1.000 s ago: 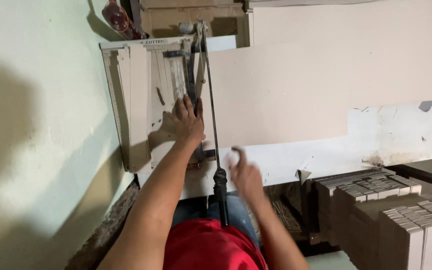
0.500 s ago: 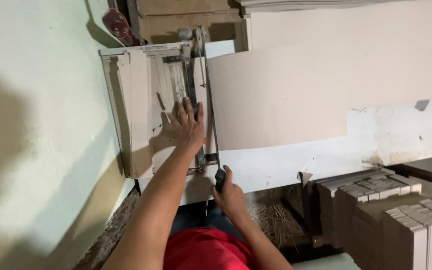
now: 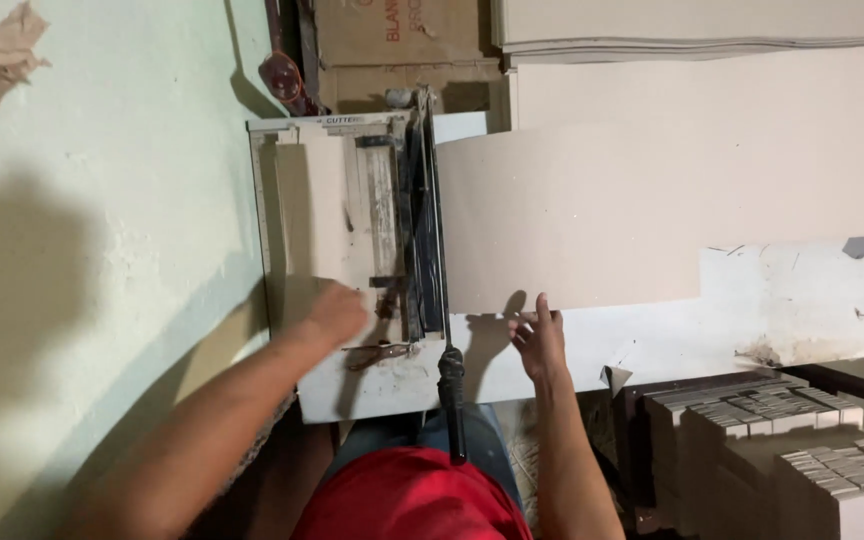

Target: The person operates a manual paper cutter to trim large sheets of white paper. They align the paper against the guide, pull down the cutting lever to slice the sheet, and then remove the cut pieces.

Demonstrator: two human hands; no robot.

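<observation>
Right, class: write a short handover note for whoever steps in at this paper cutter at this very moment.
Left hand: resting on the cut strip on the cutter bed, holding nothing.
Right hand: fingertips on the near edge of the large cardboard sheet; off the lever.
Cutter lever: down along the cutting edge, its black handle free between both hands.
Done: blade is lowered.
Left: sheet lies right of the blade. Finished cut pieces stand stacked at lower right.
</observation>
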